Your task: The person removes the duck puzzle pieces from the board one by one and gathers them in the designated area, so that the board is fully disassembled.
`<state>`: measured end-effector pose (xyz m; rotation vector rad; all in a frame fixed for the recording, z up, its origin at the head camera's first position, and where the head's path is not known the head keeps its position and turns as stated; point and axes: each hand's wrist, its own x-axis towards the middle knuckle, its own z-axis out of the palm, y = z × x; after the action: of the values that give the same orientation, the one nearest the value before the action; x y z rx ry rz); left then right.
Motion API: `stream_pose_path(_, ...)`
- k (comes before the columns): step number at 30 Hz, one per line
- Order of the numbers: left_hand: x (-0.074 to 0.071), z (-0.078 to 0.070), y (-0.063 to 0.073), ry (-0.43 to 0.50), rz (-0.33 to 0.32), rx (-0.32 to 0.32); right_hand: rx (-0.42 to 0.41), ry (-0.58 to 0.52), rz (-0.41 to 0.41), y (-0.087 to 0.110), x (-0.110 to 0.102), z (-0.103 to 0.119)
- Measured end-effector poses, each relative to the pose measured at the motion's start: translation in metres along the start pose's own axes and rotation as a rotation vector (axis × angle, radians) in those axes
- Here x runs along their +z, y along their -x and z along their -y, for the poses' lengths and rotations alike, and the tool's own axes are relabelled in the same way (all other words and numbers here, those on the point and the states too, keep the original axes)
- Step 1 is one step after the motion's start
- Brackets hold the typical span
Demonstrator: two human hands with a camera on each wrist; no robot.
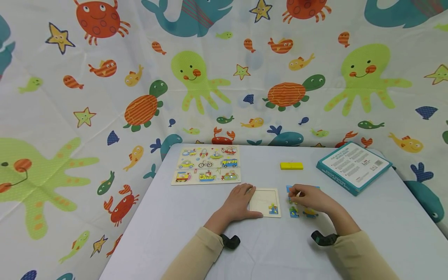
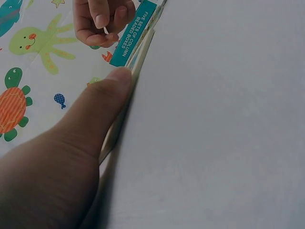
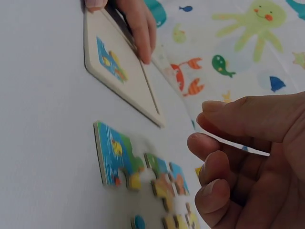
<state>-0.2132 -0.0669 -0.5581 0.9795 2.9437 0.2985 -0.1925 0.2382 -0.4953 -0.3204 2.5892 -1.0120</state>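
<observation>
My left hand holds a square wooden puzzle tray at its left side. Its thumb lies along the near edge, and a fingertip rests on the opposite rim. One puzzle piece sits in the tray's near right corner. To the tray's right, my right hand hovers over loose puzzle pieces. In the right wrist view its fingers are loosely bent, with thumb and forefinger apart and no piece visible between them. The hand hides some pieces in the head view.
At the back left lies a wooden board with vehicle pictures. A yellow block lies behind the loose pieces. The teal and white box is at the back right. A sea-animal curtain hangs behind the white-covered table.
</observation>
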Motion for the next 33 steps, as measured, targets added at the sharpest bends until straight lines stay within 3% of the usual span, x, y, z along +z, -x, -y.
stream_pose_path(18,0.000,0.001,0.000,-0.018,0.002,-0.002,-0.050,0.002,0.079,-0.033,0.035,0.024)
stream_pose_path(33,-0.002,0.000,-0.001,-0.020,0.007,-0.001,-0.029,0.075,0.101,-0.033,0.040,0.037)
